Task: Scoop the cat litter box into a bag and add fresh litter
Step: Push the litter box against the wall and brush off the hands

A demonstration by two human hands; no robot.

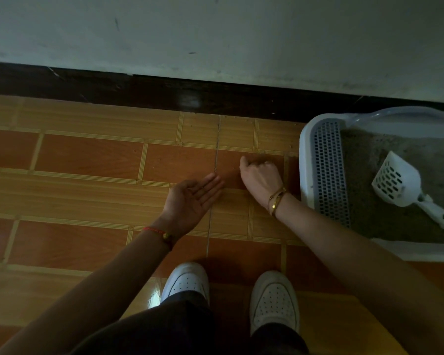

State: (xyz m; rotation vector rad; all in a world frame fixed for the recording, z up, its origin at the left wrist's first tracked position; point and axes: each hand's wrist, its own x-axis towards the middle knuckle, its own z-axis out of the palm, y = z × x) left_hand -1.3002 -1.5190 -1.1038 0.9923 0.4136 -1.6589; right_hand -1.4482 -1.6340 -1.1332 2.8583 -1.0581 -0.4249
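A white litter box (303,160) stands on the tiled floor at the right, against the wall. It has a grey perforated step (328,172) and grey litter (362,208) inside. A white slotted scoop (396,180) lies on the litter, handle toward the lower right. My right hand (260,175) reaches down just left of the box, its curled fingertips bunched on the floor and pinching spilled litter grains (273,151). My left hand (190,198) is held palm up beside it, fingers straight, with a few dark specks on the palm. No bag is in view.
A dark baseboard (164,93) and pale wall run along the far side. My two white shoes (187,280) (273,298) stand on the orange-brown tiles below my hands. Bare floor stretches to the left.
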